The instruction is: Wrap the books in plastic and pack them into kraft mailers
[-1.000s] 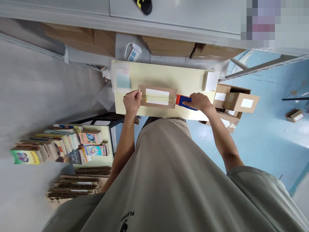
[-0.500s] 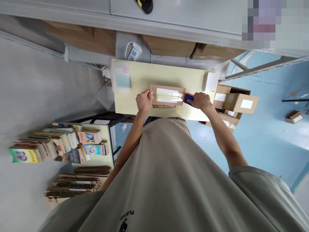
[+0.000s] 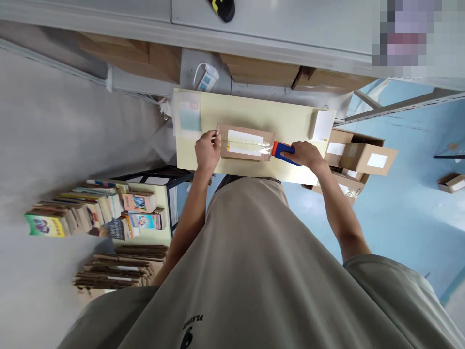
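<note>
now, box point(image 3: 246, 143): taping looks half done
left hand point(image 3: 208, 151): at box's end, can't tell if pinching
right hand point(image 3: 305, 154): holding tape tool point(image 3: 281, 149)
tape point(image 3: 268, 148): needs smooth pressing

Cannot see the back of the blue tape dispenser point(image 3: 279, 148), hidden under the right grip point(image 3: 307, 155), nor all of the box's point(image 3: 246, 142) left end, partly covered by the left grip point(image 3: 208, 152). Cannot read most titles on the books point(image 3: 103, 206), too small. Cannot name the black-and-yellow thing point(image 3: 224, 8), cut off by the top edge.

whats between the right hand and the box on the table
A blue tool with an orange end, gripped by the right hand, shows there in the head view.
</note>
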The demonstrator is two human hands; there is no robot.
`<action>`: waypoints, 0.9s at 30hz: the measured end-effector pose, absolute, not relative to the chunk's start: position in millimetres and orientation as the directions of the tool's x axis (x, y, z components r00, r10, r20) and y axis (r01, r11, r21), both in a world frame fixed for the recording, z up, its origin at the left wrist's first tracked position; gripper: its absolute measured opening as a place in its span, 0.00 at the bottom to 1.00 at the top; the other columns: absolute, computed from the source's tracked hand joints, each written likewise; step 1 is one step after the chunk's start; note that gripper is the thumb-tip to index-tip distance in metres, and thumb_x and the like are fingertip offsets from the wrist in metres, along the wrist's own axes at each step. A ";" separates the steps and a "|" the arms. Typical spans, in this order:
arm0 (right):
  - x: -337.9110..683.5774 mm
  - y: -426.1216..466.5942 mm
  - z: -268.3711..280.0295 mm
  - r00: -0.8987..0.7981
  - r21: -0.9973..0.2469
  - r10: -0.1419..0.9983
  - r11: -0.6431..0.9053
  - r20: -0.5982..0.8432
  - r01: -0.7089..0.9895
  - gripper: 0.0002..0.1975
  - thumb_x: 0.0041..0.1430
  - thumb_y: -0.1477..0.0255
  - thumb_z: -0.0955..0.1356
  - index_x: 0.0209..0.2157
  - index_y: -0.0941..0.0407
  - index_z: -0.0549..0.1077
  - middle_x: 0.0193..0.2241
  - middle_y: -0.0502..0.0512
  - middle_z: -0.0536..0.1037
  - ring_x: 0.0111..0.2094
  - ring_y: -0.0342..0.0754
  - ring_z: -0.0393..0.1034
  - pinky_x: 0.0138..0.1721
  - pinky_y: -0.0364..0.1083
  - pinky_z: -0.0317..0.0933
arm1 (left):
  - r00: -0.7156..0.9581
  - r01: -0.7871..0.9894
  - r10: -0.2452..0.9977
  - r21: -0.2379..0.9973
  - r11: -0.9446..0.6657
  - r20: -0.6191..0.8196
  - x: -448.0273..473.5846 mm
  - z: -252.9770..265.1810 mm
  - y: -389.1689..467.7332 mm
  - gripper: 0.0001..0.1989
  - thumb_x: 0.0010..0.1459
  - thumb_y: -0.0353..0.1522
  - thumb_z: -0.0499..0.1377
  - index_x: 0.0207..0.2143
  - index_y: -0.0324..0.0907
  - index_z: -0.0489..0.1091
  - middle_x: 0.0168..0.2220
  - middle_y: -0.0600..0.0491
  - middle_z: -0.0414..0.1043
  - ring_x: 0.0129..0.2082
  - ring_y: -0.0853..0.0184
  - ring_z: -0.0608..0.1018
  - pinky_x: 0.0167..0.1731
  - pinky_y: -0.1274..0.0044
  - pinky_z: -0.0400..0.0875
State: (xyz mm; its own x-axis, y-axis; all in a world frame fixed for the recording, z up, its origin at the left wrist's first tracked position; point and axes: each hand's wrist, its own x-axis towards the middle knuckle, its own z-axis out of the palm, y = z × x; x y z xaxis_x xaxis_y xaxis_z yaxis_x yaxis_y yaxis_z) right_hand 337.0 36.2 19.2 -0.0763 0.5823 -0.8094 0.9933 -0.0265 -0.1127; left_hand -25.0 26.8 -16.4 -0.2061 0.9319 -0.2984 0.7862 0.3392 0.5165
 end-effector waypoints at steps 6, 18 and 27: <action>342.8 32.3 7.5 -0.084 -0.115 0.565 -0.020 -0.821 0.993 0.30 0.84 0.49 0.67 0.64 0.59 0.83 0.59 0.73 0.90 0.59 0.69 0.86 0.54 0.55 0.74 | -0.229 0.757 0.938 0.558 0.340 -0.260 -10.0 -8.1 6.5 0.18 0.84 0.40 0.59 0.62 0.43 0.84 0.64 0.37 0.88 0.63 0.48 0.88 0.65 0.65 0.81; 368.8 28.4 39.7 0.046 0.042 0.554 -0.021 -0.831 0.999 0.29 0.85 0.50 0.68 0.62 0.62 0.85 0.56 0.76 0.89 0.59 0.69 0.85 0.54 0.54 0.72 | -0.174 0.661 0.915 0.645 0.382 -0.364 17.2 -45.3 15.6 0.15 0.83 0.35 0.60 0.61 0.43 0.85 0.61 0.41 0.90 0.58 0.53 0.92 0.62 0.68 0.83; 383.8 18.6 27.6 -0.016 -0.045 0.587 -0.035 -0.810 0.998 0.29 0.83 0.48 0.67 0.60 0.58 0.85 0.52 0.70 0.91 0.51 0.64 0.85 0.48 0.52 0.70 | 0.362 0.754 0.910 0.638 -0.160 -0.199 41.3 -28.6 3.7 0.58 0.69 0.58 0.74 0.88 0.45 0.57 0.90 0.35 0.51 0.92 0.35 0.49 0.89 0.40 0.46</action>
